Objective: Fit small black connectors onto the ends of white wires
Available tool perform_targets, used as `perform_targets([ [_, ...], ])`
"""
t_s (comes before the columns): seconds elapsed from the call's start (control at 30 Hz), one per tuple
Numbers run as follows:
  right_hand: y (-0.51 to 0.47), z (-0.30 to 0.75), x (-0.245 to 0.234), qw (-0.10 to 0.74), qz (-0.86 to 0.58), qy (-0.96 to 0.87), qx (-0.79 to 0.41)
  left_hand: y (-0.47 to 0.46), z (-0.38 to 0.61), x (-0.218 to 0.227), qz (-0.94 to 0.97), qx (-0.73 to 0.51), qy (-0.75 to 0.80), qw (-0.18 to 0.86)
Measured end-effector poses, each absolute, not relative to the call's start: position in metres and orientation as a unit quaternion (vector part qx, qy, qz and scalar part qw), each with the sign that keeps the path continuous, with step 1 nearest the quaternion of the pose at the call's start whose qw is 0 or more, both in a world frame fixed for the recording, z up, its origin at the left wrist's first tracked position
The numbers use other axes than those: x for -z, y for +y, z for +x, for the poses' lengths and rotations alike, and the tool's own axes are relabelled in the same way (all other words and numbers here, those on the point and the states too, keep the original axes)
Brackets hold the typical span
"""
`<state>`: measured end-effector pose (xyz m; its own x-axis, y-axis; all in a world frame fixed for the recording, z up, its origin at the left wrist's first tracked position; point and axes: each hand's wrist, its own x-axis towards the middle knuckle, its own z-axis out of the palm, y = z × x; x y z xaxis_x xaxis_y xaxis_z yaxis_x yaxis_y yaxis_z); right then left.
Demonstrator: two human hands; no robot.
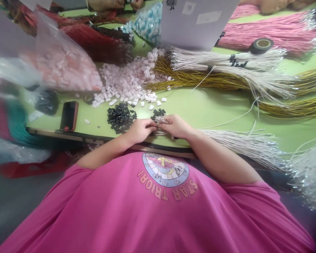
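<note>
My left hand (140, 129) and my right hand (175, 125) meet at the near edge of the green table (200, 105), both with fingers pinched together. Between them they hold a small bunch of thin white wires with metal tips (160, 123). A heap of small black connector housings (120, 117) lies just left of my left hand. A second small black heap (158, 113) sits right behind my fingers. White wires (242, 144) trail to the right from my right hand along the table edge.
A pile of pale pink connectors (126, 80) spreads behind the black heaps, beside a plastic bag of them (65, 66). A phone (68, 116) lies at the left. Bundles of white (226, 59), yellow (200, 79) and pink wires (265, 31), a tape roll (261, 45) and a grey box (195, 21) fill the back.
</note>
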<state>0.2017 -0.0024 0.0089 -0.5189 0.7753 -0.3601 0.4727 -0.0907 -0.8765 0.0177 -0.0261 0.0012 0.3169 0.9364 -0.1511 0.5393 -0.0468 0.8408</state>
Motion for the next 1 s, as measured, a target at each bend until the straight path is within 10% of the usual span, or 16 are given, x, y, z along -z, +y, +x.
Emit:
perform_targets([
  [1.0, -0.002, 0.202, -0.006, 0.174, -0.46, -0.63, -0.601, -0.021, 0.001, 0.003, 0.62, -0.293, 0.539, 0.489],
])
